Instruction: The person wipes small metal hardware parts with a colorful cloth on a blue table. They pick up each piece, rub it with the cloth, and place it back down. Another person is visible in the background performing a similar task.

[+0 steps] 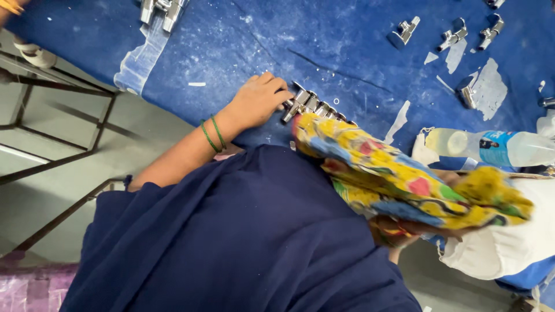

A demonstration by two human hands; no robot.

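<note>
My left hand [260,99], with green bangles on the wrist, rests curled over the left end of a row of chrome valve fittings [315,106] lying side by side on the blue-covered table [243,46]. My right hand [399,236] is mostly hidden under a yellow patterned cloth [404,173] that it holds bunched up. The cloth's tip hangs over the right end of the row. My dark blue garment [243,242] fills the lower middle of the view.
More chrome fittings lie at the table's far side [404,32] [454,36] [490,32] [162,10] and one sits at the right [467,92]. A plastic water bottle [497,148] lies on its side at the right above a white cloth bag [509,242]. A metal frame [58,86] stands at the left.
</note>
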